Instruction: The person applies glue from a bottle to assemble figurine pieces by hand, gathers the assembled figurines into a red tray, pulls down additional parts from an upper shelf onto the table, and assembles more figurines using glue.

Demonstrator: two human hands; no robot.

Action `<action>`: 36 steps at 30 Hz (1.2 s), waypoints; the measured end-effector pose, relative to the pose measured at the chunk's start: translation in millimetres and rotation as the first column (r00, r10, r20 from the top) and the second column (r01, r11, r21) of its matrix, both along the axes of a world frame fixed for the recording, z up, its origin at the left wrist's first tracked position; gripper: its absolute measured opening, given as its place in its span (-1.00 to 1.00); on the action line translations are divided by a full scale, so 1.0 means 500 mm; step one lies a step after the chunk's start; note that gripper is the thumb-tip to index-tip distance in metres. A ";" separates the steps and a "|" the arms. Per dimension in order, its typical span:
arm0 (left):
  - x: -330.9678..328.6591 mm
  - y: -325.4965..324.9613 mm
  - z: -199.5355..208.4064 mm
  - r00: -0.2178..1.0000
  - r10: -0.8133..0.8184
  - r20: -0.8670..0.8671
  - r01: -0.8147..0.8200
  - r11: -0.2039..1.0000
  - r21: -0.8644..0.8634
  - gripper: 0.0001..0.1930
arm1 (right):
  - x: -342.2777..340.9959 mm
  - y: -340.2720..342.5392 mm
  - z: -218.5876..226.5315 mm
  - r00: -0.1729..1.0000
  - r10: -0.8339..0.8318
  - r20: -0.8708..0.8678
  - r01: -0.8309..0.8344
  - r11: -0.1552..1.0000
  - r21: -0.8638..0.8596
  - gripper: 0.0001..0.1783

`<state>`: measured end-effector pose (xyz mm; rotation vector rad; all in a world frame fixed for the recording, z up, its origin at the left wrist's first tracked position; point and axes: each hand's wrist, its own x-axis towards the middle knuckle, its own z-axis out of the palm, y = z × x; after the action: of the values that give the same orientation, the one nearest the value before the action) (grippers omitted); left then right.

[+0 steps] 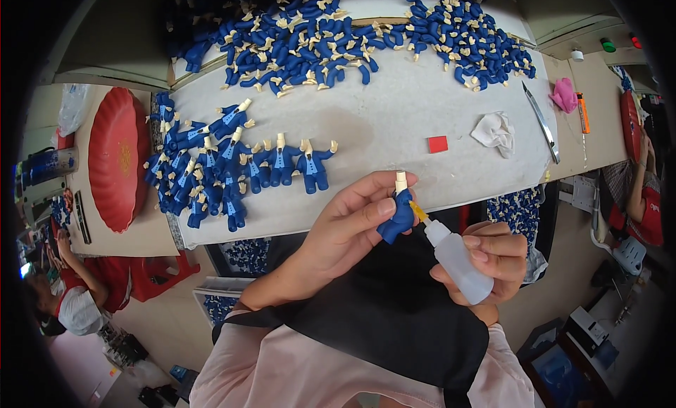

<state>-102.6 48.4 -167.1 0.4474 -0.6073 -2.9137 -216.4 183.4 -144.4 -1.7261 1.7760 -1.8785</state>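
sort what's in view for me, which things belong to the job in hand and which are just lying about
In use, or apparently related:
- blue figure, in left hand
- squeeze bottle, in right hand
- loose blue arms

Apparently lying about:
- red scalloped dish
- crumpled tissue
- tweezers
- red block

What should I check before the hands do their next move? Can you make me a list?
1. Left hand holding the blue figure: ok.
2. Right hand gripping the whitish bottle: ok.
3. Yellow tip aimed at the figure: ok.
4. Enough liquid in the bottle: cannot tell.
5. Loose blue arm pieces on the table: ok, piled at the far side.
6. White tissue in the hands: not ok, it's on the table.
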 end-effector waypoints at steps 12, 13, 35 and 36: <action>0.001 0.002 0.004 0.998 0.032 0.044 -0.029 0.997 -0.070 -0.67 | 0.005 -0.001 -0.002 1.000 -0.020 -0.014 0.020 1.000 0.007 -0.48; 0.001 0.002 0.005 0.998 0.042 0.055 -0.036 0.994 -0.099 -0.68 | 0.006 -0.001 -0.001 0.999 -0.031 -0.018 0.031 0.999 0.017 -0.48; 0.004 0.008 0.001 0.980 0.191 0.050 -0.156 0.903 -0.401 -0.71 | 0.012 0.002 0.004 0.999 -0.017 -0.034 0.019 0.997 0.069 -0.44; 0.003 0.008 0.001 0.981 0.190 0.050 -0.155 0.903 -0.400 -0.71 | 0.011 0.003 0.004 1.000 -0.013 -0.019 0.014 0.998 0.065 -0.44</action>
<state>-101.0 52.2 -166.7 0.5434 -1.0811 -2.5235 -210.6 184.7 -142.5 -1.7196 1.8385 -1.7938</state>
